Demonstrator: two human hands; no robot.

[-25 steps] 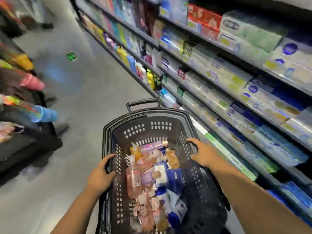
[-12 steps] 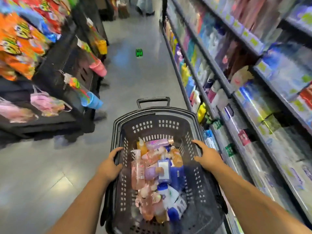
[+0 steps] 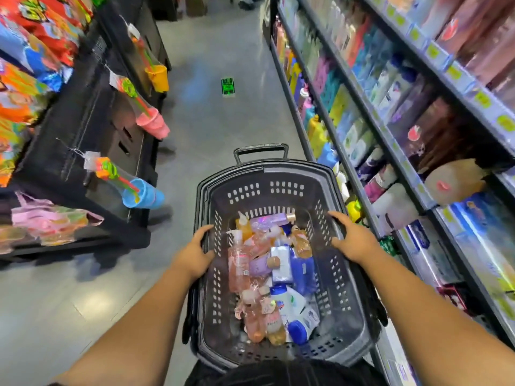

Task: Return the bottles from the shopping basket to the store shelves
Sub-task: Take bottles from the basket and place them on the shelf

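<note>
Dark grey plastic shopping basket (image 3: 348, 344) sits close below the camera, gripped on both sides: the left hand (image 3: 195, 254) curls its fingers over the left rim, and the right hand (image 3: 354, 240) wraps its fingers over the right rim. Bottles (image 3: 267, 268) in pink, orange, purple and blue lie heaped on the basket's bottom between the hands, below the fingers and untouched. Beyond, stocked store shelves (image 3: 390, 140) run along the right, and a small green object (image 3: 228, 86) lies on the floor farther up the aisle.
</note>
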